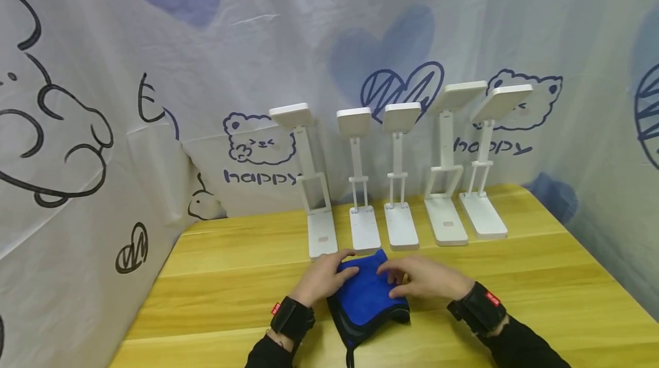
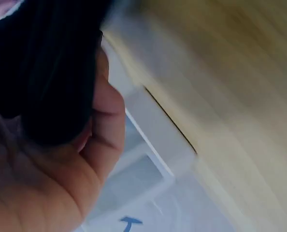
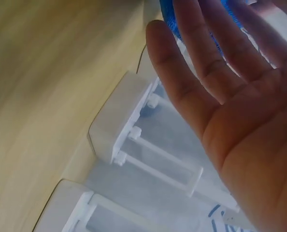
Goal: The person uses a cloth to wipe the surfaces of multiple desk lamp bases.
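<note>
A blue fabric piece [image 1: 366, 298] with black edging and a thin black cord at its near end lies on the wooden table. My left hand [image 1: 320, 279] holds its left side. In the left wrist view, those fingers [image 2: 107, 123] curl round the dark fabric [image 2: 56, 77], which hides the thumb. On the right side, my right hand [image 1: 427, 276] has its fingertips right at the blue fabric's edge. The right wrist view shows its palm [image 3: 250, 121] with fingers extended, blue material [image 3: 168, 14] behind the fingertips.
Several white folding desk lamps stand in a row at the table's back, among them the leftmost lamp [image 1: 321, 236] and the rightmost lamp [image 1: 484, 216]. The nearest bases are just beyond the blue fabric. A printed cloth curtain [image 1: 154, 156] surrounds the wooden table [image 1: 226, 276].
</note>
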`<state>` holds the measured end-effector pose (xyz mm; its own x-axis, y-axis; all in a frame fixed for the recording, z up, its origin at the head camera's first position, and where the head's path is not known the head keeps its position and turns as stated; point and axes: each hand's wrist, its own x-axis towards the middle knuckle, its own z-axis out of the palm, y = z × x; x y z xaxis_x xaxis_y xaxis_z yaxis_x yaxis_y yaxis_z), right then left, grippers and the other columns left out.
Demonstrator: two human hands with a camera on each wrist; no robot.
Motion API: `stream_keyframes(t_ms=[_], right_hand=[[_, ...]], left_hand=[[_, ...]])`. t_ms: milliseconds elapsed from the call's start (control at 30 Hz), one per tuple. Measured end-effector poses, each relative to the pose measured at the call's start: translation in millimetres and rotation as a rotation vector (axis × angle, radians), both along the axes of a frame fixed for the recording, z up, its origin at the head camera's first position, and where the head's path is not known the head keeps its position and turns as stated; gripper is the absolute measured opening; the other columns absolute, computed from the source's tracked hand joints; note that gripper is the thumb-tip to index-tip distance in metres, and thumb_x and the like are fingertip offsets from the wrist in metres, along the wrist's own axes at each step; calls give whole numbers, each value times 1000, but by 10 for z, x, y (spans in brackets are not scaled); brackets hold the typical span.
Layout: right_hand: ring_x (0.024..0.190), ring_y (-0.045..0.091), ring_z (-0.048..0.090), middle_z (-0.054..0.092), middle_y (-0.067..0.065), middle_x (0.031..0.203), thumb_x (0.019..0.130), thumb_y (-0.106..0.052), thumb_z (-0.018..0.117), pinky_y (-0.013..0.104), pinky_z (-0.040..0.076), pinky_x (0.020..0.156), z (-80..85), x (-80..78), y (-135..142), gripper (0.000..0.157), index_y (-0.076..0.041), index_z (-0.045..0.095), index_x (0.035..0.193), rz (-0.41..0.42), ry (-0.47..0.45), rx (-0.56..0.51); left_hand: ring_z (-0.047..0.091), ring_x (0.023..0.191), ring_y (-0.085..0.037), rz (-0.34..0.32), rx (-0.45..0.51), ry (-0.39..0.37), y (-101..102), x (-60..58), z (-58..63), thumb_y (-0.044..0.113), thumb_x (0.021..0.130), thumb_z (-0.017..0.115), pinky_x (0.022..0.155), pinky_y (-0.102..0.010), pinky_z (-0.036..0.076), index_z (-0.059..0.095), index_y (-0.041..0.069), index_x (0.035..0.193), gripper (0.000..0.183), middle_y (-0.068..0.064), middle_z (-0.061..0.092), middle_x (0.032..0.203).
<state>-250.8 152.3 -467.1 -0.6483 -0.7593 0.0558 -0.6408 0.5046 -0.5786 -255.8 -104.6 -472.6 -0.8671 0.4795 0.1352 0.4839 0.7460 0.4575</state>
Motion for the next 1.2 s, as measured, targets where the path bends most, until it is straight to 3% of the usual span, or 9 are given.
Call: stream_keyframes(t_ms=[133,267,367,433,500,600,800,900,1200], right_hand=[[95,13,56,61,0,107,81,-40,70,38,52,80,-38,21,-22,63,-10,51,133,-6,22,29],[121,25,44,47,12,135,76,-46,73,49,44,95,-64,48,-29,75,-9,49,137,5,128,49],[134,31,29,30,15,151,77,-49,71,53,37,102,-78,77,-39,80,-10,44,141,29,145,85],[137,31,23,23,15,154,78,-50,69,53,35,104,-83,98,-48,82,-9,41,144,39,119,113],[138,31,21,20,14,156,80,-51,67,52,34,105,-81,116,-53,82,-9,38,145,30,68,142],[136,31,25,23,16,154,82,-51,65,51,35,105,-65,135,-51,81,-7,39,144,-5,12,178],[127,34,40,40,22,144,82,-49,66,51,39,102,20,185,-55,75,-2,48,137,-39,29,248],[125,34,43,45,24,140,82,-47,66,50,41,101,65,223,-42,71,0,52,133,-56,26,261],[122,33,47,51,21,135,88,-44,61,50,42,99,119,303,17,57,-2,58,128,-94,21,277]], left_hand=[[63,95,-21,29,-86,93,-56,-34,-39,28,92,61,80,-42,54,61,9,123,37,-12,69,111],[61,84,-21,46,-185,261,-57,-31,-33,23,84,70,67,-40,54,68,12,111,30,-7,69,96],[56,77,-20,62,-230,389,-30,28,3,20,78,74,59,-38,51,72,15,97,20,-3,63,85],[53,74,-19,47,-256,421,-9,94,32,26,78,75,58,-37,50,73,18,91,16,-2,61,82],[53,75,-18,6,-288,405,11,164,48,37,80,72,60,-35,50,73,19,91,22,-1,60,83],[57,83,-19,-62,-355,330,37,249,44,60,81,60,69,-36,52,72,19,104,48,-3,64,94],[50,117,-30,-112,-391,129,93,350,26,82,72,44,91,-48,48,57,21,132,87,-13,56,130],[42,126,-32,-171,-390,79,146,372,2,84,70,44,97,-51,43,50,26,138,89,-16,48,138],[30,133,-32,-274,-398,90,231,422,-100,80,75,42,102,-51,38,35,40,144,79,-19,36,146]])
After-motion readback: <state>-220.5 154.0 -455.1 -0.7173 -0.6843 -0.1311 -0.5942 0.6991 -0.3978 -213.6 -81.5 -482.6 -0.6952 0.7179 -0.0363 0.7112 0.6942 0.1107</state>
